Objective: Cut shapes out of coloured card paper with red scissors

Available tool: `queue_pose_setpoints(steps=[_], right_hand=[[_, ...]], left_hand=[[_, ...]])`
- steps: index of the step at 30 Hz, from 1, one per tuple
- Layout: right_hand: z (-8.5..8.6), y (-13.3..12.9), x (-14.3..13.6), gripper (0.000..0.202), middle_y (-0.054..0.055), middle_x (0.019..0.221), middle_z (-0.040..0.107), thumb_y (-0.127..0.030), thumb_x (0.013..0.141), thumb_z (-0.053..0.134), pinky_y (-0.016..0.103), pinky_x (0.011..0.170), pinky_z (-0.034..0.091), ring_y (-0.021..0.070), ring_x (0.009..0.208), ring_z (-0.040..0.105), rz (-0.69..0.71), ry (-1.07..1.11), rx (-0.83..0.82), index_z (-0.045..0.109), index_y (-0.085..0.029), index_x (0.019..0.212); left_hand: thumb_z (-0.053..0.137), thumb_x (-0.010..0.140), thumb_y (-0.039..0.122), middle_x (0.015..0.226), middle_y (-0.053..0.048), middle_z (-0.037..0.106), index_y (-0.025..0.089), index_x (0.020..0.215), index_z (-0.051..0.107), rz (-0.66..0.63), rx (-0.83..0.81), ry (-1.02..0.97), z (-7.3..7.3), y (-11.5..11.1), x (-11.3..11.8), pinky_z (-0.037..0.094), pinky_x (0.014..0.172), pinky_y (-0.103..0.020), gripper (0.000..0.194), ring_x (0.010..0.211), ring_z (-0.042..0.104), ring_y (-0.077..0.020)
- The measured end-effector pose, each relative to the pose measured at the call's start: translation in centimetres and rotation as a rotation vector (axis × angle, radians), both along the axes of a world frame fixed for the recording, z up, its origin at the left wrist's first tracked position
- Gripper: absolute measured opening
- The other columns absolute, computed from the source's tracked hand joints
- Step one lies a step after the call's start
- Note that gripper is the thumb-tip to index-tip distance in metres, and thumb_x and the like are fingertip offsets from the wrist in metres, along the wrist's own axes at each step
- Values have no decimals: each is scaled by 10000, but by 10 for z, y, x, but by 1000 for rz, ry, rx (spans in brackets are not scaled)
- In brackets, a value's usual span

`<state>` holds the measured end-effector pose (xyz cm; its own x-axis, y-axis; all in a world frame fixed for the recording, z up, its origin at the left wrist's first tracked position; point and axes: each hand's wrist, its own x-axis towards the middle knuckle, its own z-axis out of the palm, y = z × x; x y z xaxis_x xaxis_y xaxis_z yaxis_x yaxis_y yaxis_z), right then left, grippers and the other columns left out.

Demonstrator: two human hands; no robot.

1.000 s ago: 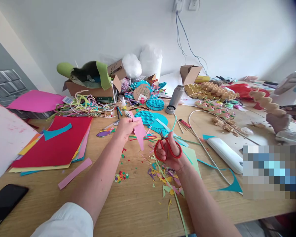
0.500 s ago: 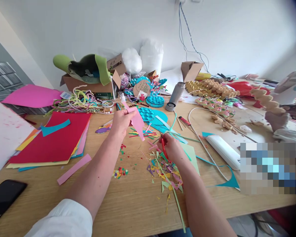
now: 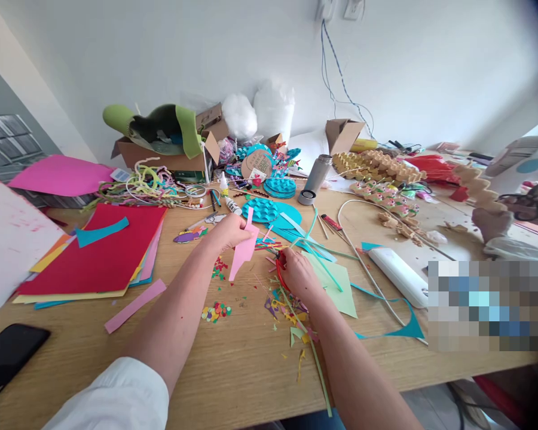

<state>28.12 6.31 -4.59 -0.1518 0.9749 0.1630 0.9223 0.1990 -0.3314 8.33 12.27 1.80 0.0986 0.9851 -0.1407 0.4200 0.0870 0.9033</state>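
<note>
A cut piece of pink paper [image 3: 244, 252] hangs from my left hand [image 3: 231, 232], its upper edge pinched between the fingers. To the right, my right hand [image 3: 298, 272] grips red-handled scissors [image 3: 281, 273]. Their blades point left toward the pink paper; whether they touch it I cannot make out. Below my hands lie colourful paper scraps [image 3: 275, 306], small round paper dots [image 3: 216, 312] and red and green bits. A light green paper sheet [image 3: 343, 292] rests beside my right wrist. Behind the hands is a blue scalloped paper piece [image 3: 260, 211].
A stack of coloured paper [image 3: 89, 257] and a phone [image 3: 13, 361] lie left. Glue bottles [image 3: 224, 185] and a steel flask [image 3: 316, 179] stand behind. A white cable [image 3: 347, 230] curves past a white device [image 3: 399, 278]. Another person's hand [image 3: 491, 222] holds scissors at far right.
The pink paper has turned in my left hand, its lower tip now pointing down-left. My right hand has moved slightly left with the scissors, closer to the paper. The view has shifted a little.
</note>
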Motion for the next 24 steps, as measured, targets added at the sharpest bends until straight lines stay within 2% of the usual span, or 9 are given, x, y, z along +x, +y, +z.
queue_pose_setpoints(steps=[4, 9, 12, 15, 17, 19, 21, 24], right_hand=[[4, 0, 4, 99, 78, 724, 655, -185, 842, 505, 284, 573, 320, 206, 670, 585, -58, 94, 44, 521, -204, 746], [15, 3, 16, 152, 24, 635, 607, -324, 803, 534, 275, 562, 321, 187, 584, 531, -360, 388, 178, 530, -210, 702], [19, 3, 22, 198, 11, 600, 582, -376, 796, 537, 282, 575, 343, 191, 577, 519, -466, 562, 256, 528, -215, 681], [20, 2, 26, 212, 5, 613, 571, -400, 791, 555, 278, 569, 356, 183, 573, 508, -477, 714, 308, 532, -213, 696], [20, 1, 27, 213, 7, 635, 578, -405, 788, 569, 274, 569, 365, 177, 579, 511, -470, 798, 329, 544, -208, 713], [19, 2, 28, 215, 12, 651, 593, -410, 785, 578, 275, 577, 375, 175, 586, 518, -462, 856, 339, 558, -203, 728], [18, 3, 29, 223, 15, 655, 605, -416, 782, 584, 279, 582, 382, 175, 587, 523, -452, 894, 352, 561, -201, 727], [16, 4, 29, 230, 14, 640, 601, -417, 775, 586, 283, 577, 385, 175, 580, 523, -437, 935, 382, 547, -204, 700]], left_hand=[[721, 566, 207, 368, 6, 470, 184, 384, 536, -163, 38, 319, -9, -4, 3, 354, 449, -237, 260, 377, 484, -145], [693, 582, 223, 373, -22, 481, 201, 381, 522, -225, 75, 624, -21, -5, 16, 396, 517, -284, 265, 422, 539, -203], [709, 580, 233, 505, -86, 589, 196, 433, 549, -217, 113, 702, -25, -7, 21, 434, 606, -325, 221, 593, 632, -278], [724, 615, 298, 744, -191, 679, 170, 559, 618, -177, 157, 794, -21, -13, 25, 454, 718, -383, 175, 824, 659, -361], [702, 673, 349, 853, -237, 683, 139, 684, 666, -136, 204, 892, -16, -21, 30, 455, 763, -406, 213, 899, 648, -376], [633, 758, 363, 897, -236, 682, 117, 804, 694, -141, 282, 977, -11, -30, 38, 462, 769, -399, 257, 906, 650, -353], [558, 821, 315, 917, -196, 687, 127, 873, 708, -263, 369, 999, -8, -37, 50, 473, 755, -376, 246, 895, 655, -313], [530, 840, 247, 901, -132, 692, 169, 866, 729, -503, 449, 988, -9, -45, 68, 481, 776, -327, 215, 923, 650, -257]])
